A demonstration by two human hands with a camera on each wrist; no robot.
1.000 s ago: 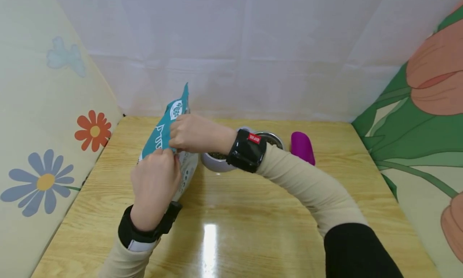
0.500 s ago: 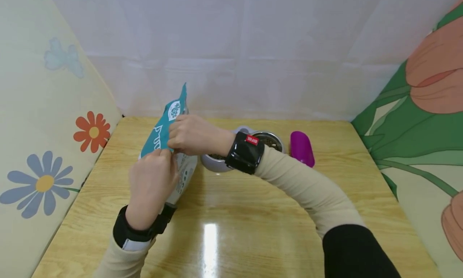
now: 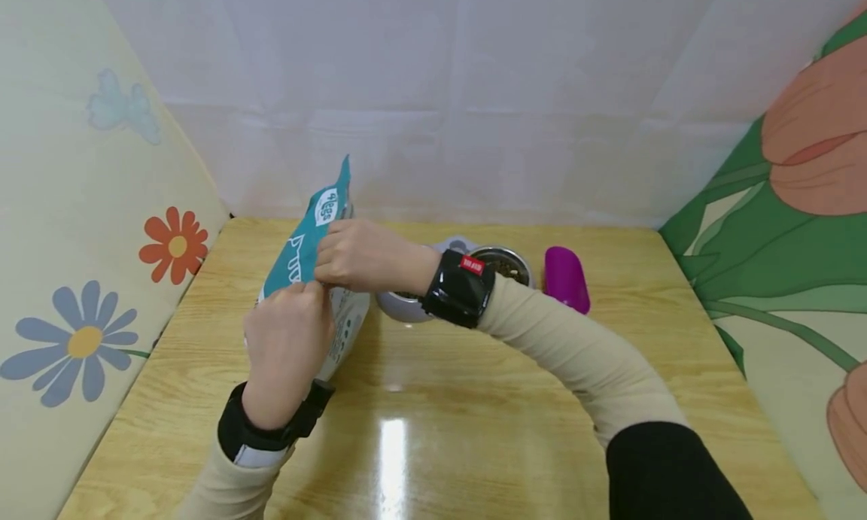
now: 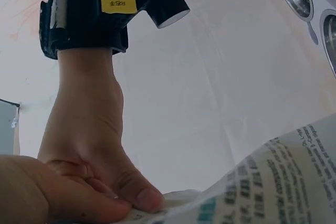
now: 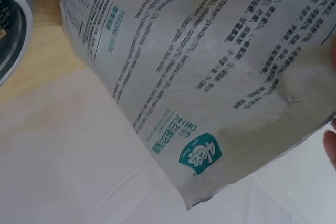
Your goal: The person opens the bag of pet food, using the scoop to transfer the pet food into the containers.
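Note:
A teal and pale grey bag (image 3: 298,238), printed "4legs", stands tilted on the left part of the table. Its grey printed back (image 5: 173,61) fills much of the right wrist view. My left hand (image 3: 287,336) pinches the bag's top edge at the near end. Right beside it, my right hand (image 3: 366,256) pinches the same edge, reaching across from the right. The left wrist view has the two hands' thumbs nearly meeting along this edge, the right hand (image 4: 92,124) beyond the left hand (image 4: 58,195). Most other fingertips are hidden.
Behind my right forearm stands a lavender double feeding bowl (image 3: 406,309) with metal dishes; brown kibble (image 3: 506,266) shows in them. A magenta rounded object (image 3: 567,279) lies right of it. Cloth (image 3: 433,129) hangs at the table's (image 3: 488,399) far edge.
Both hands stay on the bag's top edge. My right hand has dropped very slightly toward my left one, and the bag is nearly unmoved.

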